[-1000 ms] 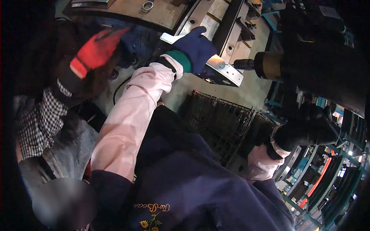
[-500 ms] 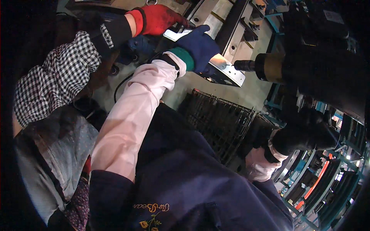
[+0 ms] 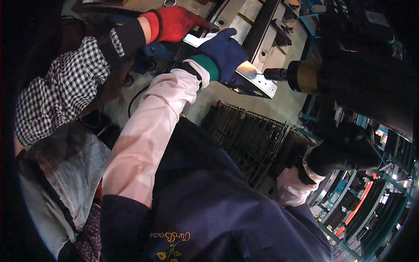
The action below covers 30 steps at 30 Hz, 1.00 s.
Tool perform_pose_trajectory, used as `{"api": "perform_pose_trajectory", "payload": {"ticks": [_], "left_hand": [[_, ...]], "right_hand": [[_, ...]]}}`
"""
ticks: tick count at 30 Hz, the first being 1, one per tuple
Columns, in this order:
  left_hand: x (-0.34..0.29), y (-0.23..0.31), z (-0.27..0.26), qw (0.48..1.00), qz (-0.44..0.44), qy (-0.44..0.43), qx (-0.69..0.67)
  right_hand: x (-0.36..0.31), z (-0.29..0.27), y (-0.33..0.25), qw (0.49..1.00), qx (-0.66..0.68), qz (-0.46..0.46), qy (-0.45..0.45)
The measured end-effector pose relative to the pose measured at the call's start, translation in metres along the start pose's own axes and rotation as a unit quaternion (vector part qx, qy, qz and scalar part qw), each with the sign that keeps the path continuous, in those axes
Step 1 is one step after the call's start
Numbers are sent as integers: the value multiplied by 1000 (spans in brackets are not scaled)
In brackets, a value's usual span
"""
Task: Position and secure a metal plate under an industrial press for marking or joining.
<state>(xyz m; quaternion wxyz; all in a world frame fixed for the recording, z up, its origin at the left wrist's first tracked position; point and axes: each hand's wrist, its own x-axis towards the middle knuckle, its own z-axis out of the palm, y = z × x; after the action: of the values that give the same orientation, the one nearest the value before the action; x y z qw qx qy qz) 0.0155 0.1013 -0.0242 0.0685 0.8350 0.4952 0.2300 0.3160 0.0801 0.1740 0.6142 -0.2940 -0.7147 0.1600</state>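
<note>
My left hand (image 3: 224, 56), in a dark blue glove with a green cuff, wraps over a long metal channel part (image 3: 265, 85) with bright bent flanges and small holes. At the right, my black-gloved right hand (image 3: 345, 150) is closed round the grip of a dark, drill-like power tool (image 3: 305, 77) with a tan collar. Its narrow tip points left and meets, or nearly meets, a hole in the channel's end flange, where a light patch shines. Another person's red-gloved hand (image 3: 176, 24) is at the channel's other end, close to my left hand.
A metal fixture with dark rails (image 3: 262, 30) lies beyond the channel. Below it stands a dark wire-mesh crate (image 3: 248, 137) on the floor. Blue-green racks (image 3: 388, 209) with parts fill the right side. A co-worker's checked sleeve (image 3: 65, 87) reaches in from the left.
Almost nothing differs. The power tool's tip has shifted very slightly left, and the red-gloved hand has moved a little left and down. My left hand stays on the channel.
</note>
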Motion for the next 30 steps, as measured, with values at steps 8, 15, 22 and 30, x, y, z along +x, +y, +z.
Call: {"api": "perform_pose_trajectory", "payload": {"ticks": [8, 15, 22, 30], "left_hand": [[1, 0, 2, 1000, -3, -12, 13], [3, 3, -2, 1000, -7, 3, -3], [6, 4, -9, 995, -6, -62, 73], [6, -1, -4, 998, -5, -55, 6]], "right_hand": [[-4, 38, -20, 989, -90, -1, 119], [-8, 36, -27, 987, -69, 24, 140], [-15, 36, -27, 985, -46, 53, 159], [-13, 42, -30, 982, -28, 69, 171]]}}
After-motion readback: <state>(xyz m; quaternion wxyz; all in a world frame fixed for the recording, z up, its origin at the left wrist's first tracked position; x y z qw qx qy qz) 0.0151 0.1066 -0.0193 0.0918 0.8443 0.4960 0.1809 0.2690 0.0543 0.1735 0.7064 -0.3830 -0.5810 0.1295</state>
